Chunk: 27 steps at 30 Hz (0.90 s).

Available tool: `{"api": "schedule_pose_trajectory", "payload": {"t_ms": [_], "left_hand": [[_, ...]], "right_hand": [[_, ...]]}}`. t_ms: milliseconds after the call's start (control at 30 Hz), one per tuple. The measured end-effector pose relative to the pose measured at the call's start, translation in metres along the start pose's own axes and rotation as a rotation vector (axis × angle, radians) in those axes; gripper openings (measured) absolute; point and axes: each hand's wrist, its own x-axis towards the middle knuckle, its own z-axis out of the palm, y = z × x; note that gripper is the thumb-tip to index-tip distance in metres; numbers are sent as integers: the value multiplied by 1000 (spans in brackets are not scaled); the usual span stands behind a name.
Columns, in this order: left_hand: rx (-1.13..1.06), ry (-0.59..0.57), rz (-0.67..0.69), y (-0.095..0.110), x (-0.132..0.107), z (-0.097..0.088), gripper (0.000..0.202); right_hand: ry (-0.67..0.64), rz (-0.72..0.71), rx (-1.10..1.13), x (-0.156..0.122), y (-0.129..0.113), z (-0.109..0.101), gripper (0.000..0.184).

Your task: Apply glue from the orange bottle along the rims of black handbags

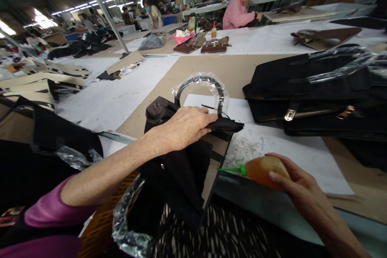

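My left hand (193, 125) grips the upper edge of a black handbag (178, 169), its fingers closed over the dark fabric. The bag hangs at the table's front edge, its black lining pulled out and a tan inner panel (211, 175) showing. Behind my fingers rises the bag's handle (222, 92), wrapped in clear plastic. My right hand (290, 181) is wrapped round a squeeze bottle (266, 172) of amber liquid with a green nozzle. The nozzle tip is at the edge of the tan panel; whether it touches cannot be made out.
Several black handbags (302, 88) with metal clasps are stacked at the right. Another black bag (60, 129) stands at the left. An orange basket (99, 217) is below. Across the table, a person in pink (238, 12) sits near brown pieces (214, 46) and a bottle (214, 31).
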Motion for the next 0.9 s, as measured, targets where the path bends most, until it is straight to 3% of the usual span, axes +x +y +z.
{"api": "schedule_pose_trajectory", "payload": {"t_ms": [433,733,900], "left_hand": [[2,41,15,-4,1,5,19],[-14,60,25,-6,0,6,18],[-1,76,30,-8,3,7,18]], "right_hand": [[-95,-6,14,-26,5,7,54],[-59,84,-44,-48,-24,21,54],[-87,118,-36,-59,-28,23,56]]}}
